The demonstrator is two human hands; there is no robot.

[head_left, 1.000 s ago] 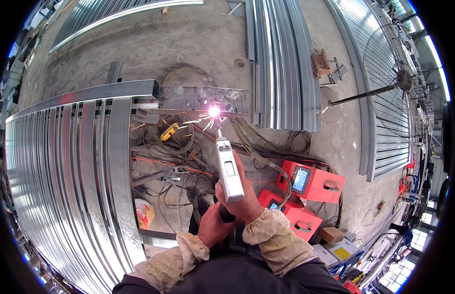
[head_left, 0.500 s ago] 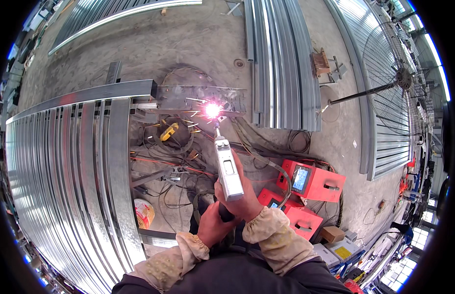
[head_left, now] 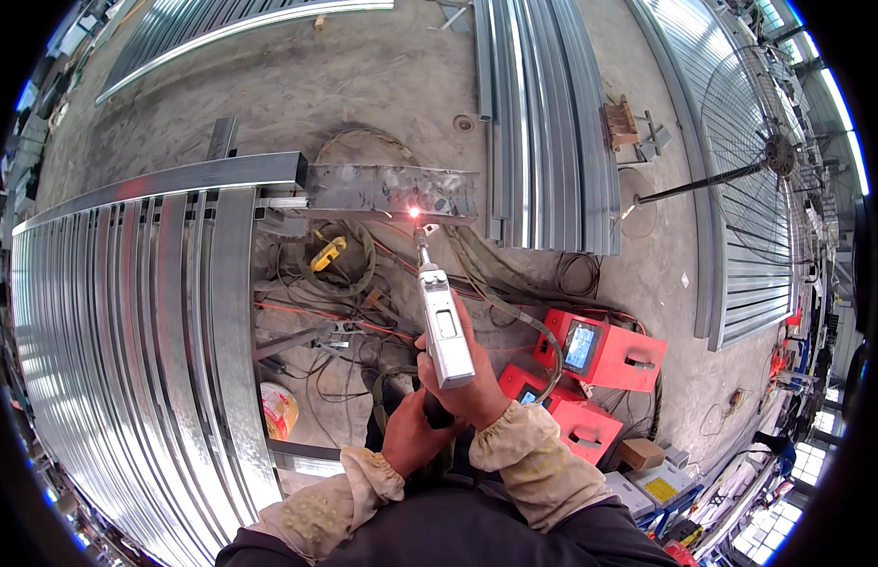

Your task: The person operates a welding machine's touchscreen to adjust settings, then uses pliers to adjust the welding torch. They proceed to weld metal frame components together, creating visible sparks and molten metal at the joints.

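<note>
A white handheld laser welding gun (head_left: 447,333) points away from me, its narrow nozzle at the front edge of a dark flat steel piece (head_left: 363,189). A small pinkish-red glow sits at the nozzle tip. My right hand (head_left: 475,386) is closed around the gun's body from the right side. Lower down, my left hand (head_left: 415,438) wraps the dark lower part of the gun; its fingers are partly hidden. Both wrists wear stained cream sleeve covers.
Left of me lies a frame of steel tubes (head_left: 235,331). Two red machines (head_left: 614,357) stand at right, with hoses and cables around them. A yellow tool (head_left: 327,253) and a bucket (head_left: 279,412) are on the floor. Steel profiles (head_left: 552,123) and a fan (head_left: 777,153) are farther off.
The bright flare and flying sparks have shrunk to a small reddish glow, so the steel piece shows more plainly. The gun has shifted slightly right and toward me, still in both hands.
</note>
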